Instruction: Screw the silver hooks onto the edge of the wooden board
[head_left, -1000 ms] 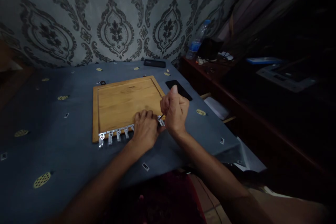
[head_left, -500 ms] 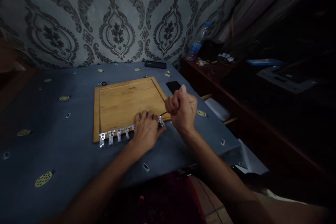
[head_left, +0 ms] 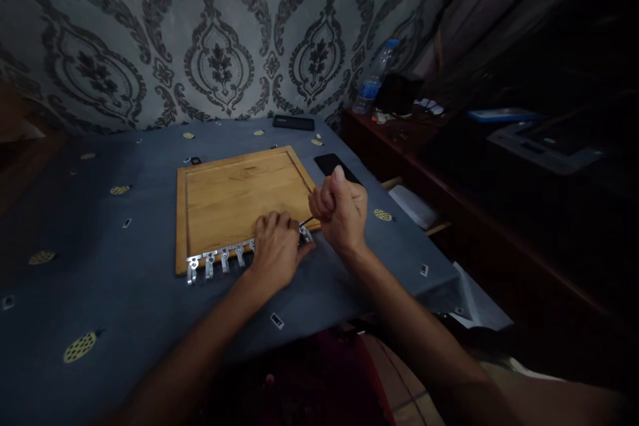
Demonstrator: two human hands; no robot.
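A yellow-brown wooden board (head_left: 244, 193) lies on the blue tablecloth, with a metal hook rail (head_left: 240, 253) along its near edge. My left hand (head_left: 274, 246) is closed over the right part of this rail, fingers bent onto the board and thumb stretched out to the right. It hides several of the hooks. My right hand (head_left: 342, 206) makes a fist at the board's near right corner, wrapped around a screwdriver whose handle is hidden. Only its thin dark shaft (head_left: 307, 219) shows, slanting down to the rail's right end.
Beyond the right hand lies a black phone (head_left: 329, 163); a dark case (head_left: 293, 122) rests near the wall. On the brown desk (head_left: 379, 146) at the right stands a water bottle (head_left: 374, 80). An opened drawer (head_left: 417, 206) holds white paper.
The camera view has shifted slightly. My right fist has turned or moved a little to the left, still on the screwdriver. My left hand keeps its place on the rail.
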